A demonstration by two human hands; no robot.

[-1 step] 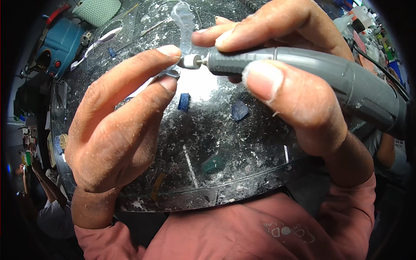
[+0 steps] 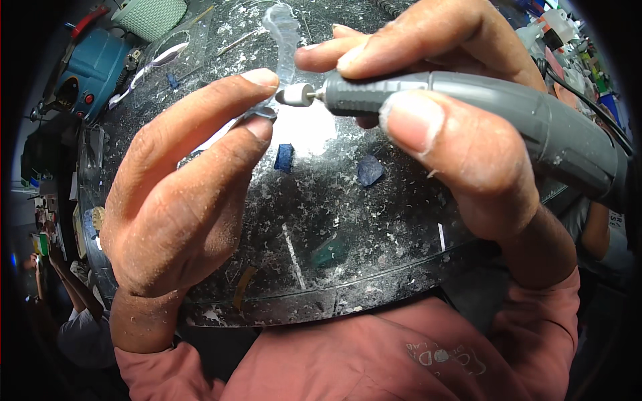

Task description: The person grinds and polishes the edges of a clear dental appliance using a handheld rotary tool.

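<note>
Pinching a small see-through piece [image 2: 266, 112], the left hand [image 2: 180, 180] has its thumb and first finger closed on it, right at the tips; this looks like a way to let the edge stick out while the skin stays back a bit; the piece is up off the table [image 2: 374, 260], near the top middle of the view, just over the bright patch, where it should be easy to see; the right hand [image 2: 491, 174] is wrapped around a fat grey tool [image 2: 508, 110], with the thumb on the near side and the fingers on the far side, near its front end, most likely to keep the nose steady; a thin pin [image 2: 314, 95] joins the tool to a little roller [image 2: 295, 95], which points at the left fingertips; the roller is right beside the piece, but I cannot tell if they touch, or if the roller is spinning; the tool's back end points off to the right, maybe so that it is out of the way; past the hands lies a long, bumpy see-through strip [image 2: 283, 40]; I cannot tell if it is joined to the piece; two dark blue bits, one boxy [image 2: 284, 158] and one roundish [image 2: 370, 170], lie on the table among white crumbs.
</note>
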